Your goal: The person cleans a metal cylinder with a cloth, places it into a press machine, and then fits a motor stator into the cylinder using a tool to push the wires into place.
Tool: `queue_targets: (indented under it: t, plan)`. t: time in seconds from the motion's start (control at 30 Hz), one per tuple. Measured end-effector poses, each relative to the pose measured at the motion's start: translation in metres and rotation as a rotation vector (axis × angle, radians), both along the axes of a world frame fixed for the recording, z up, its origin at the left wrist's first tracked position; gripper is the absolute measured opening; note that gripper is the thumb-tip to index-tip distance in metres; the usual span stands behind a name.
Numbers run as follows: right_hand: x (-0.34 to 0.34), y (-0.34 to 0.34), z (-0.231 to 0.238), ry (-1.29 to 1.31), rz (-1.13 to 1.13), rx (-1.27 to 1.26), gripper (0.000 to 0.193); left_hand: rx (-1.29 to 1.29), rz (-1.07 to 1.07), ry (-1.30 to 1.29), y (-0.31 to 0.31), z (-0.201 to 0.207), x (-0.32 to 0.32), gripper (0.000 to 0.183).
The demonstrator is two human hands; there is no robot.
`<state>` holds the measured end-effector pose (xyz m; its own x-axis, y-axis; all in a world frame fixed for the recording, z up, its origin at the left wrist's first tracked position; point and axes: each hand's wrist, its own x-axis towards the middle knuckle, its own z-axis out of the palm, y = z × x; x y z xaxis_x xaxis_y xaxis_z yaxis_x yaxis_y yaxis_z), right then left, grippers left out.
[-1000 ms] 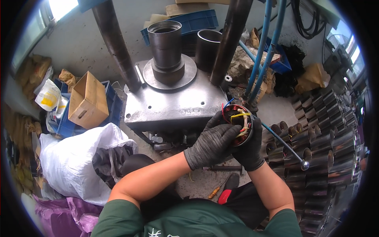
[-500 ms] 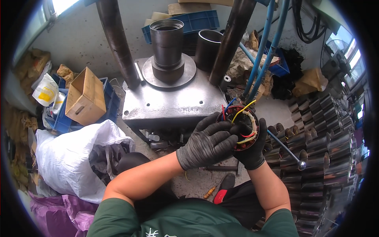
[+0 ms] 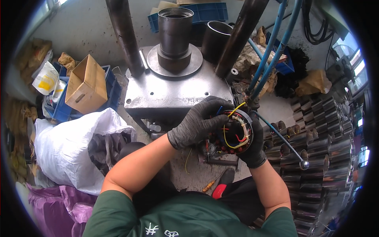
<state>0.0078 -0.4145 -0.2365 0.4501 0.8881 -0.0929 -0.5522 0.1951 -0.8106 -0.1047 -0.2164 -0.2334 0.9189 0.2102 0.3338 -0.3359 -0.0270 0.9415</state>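
Observation:
Both my hands wear dark grey gloves and are at a motor stator point(image 3: 236, 150), a round ring with copper windings, held in front of the press. My right hand point(image 3: 256, 148) grips the ring from its right side, thumb along the rim. At the upper left rim, my left hand point(image 3: 199, 121) has its fingers closed at the wire leads. A blue wire point(image 3: 220, 110) pokes up between those fingers; their exact hold on it is partly hidden. One yellow wire point(image 3: 238, 106) sticks up from the top rim. Inside the ring, a red wire point(image 3: 239, 138) and a yellow-green loop show.
Ahead stands a press with a steel plate point(image 3: 177, 94), bearing a metal cylinder point(image 3: 175, 35). A ball-ended lever point(image 3: 304, 164) reaches right, over stacked metal sleeves point(image 3: 316, 158). Left are a white sack point(image 3: 63, 158), a cardboard box point(image 3: 87, 89) and a purple bag point(image 3: 55, 213).
My left hand has drawn back from across the ring's opening to its upper left rim, so the inside shows more. The stator sits slightly lower and further left in view. The whole view has shifted a little.

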Motion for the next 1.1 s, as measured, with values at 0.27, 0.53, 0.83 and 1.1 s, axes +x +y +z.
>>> queue_targets:
  t: [0.27,0.53,0.83,1.1]
  plan:
    - [0.006,0.004,-0.008,0.036,-0.032,0.064,0.088,0.748,0.616,-0.325,-0.013,0.009,-0.013,0.045]
    - [0.011,0.004,-0.015,0.098,-0.038,0.099,0.087,-0.421,0.002,-0.153,-0.021,-0.005,-0.024,0.035]
    - [0.009,0.004,-0.008,0.198,-0.048,0.098,0.085,0.499,0.294,-0.281,-0.023,-0.006,-0.014,0.038]
    - [0.005,0.002,-0.018,0.110,-0.042,0.118,0.085,0.943,0.470,-0.212,-0.030,-0.002,-0.012,0.047]
